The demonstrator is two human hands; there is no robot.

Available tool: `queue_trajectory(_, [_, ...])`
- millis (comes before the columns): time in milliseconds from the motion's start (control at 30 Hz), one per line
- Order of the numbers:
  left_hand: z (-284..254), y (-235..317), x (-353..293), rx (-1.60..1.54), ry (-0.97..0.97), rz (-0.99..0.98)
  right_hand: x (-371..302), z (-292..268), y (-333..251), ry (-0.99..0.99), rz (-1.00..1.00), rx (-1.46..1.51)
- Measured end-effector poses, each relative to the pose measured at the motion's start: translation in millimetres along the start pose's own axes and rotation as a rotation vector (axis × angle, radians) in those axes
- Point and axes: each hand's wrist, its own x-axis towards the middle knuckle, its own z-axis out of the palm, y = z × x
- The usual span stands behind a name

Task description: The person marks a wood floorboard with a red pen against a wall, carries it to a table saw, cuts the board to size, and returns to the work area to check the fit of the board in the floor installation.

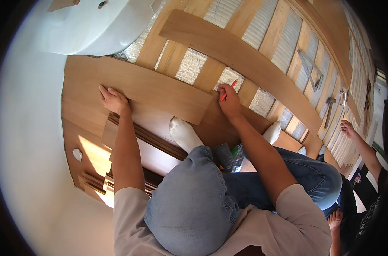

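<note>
My left hand (114, 101) rests on a brown floor plank (151, 85), near its left part, the fingers lying over its near edge. My right hand (230, 101) is closed round a red pencil (234, 82), one end pointing up and away. It is just beyond the plank's right end, above a darker board (219, 123). Past it run wooden battens (209, 72) with silvery foil (192, 66) between them. A longer loose plank (241, 55) lies slantwise across the battens.
Stacked planks (153, 143) lie beside my left forearm. A metal square (309, 70) and a hammer (329, 112) lie on the battens at right. A co-worker's hand (349, 129) shows at far right. A white wall (32, 141) bounds the left. My socked foot (183, 133) is near the plank.
</note>
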Motion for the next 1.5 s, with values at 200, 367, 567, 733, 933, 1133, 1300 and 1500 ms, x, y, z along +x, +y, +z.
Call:
queue_trajectory(200, [-0.2,3.8,-0.4,-0.043,-0.040,-0.058,-1.5,-4.0,0.1,-0.047,0.012,0.095])
queue_trajectory(367, [-2.9,-6.1,3.5,-0.022,-0.049,-0.063,-1.5,-17.8,-10.8,-0.266,-0.080,0.002])
queue_trajectory(567, [1.3,-8.0,3.1,-0.059,-0.059,0.016,6.6,-23.8,0.2,-0.290,-0.188,0.083])
queue_trajectory(733, [-2.2,1.7,-2.8,-0.052,-0.097,-0.020,5.5,-20.4,6.3,-0.280,-0.177,0.091])
queue_trajectory(933, [-5.4,-1.6,0.7,-0.039,-0.105,-0.010,4.5,-16.3,5.4,-0.251,-0.217,0.098])
queue_trajectory(1133, [-11.9,13.0,-6.3,-0.075,-0.143,-0.079,2.0,-11.1,6.3,-0.246,-0.119,0.073])
queue_trajectory(1300, [-7.2,4.7,-1.2,-0.006,-0.140,-0.079,5.0,-20.0,8.8,-0.300,-0.163,0.091])
queue_trajectory(1500, [-3.7,-5.2,-2.0,-0.009,-0.120,-0.038,11.2,-26.1,6.1,-0.363,-0.198,0.058])
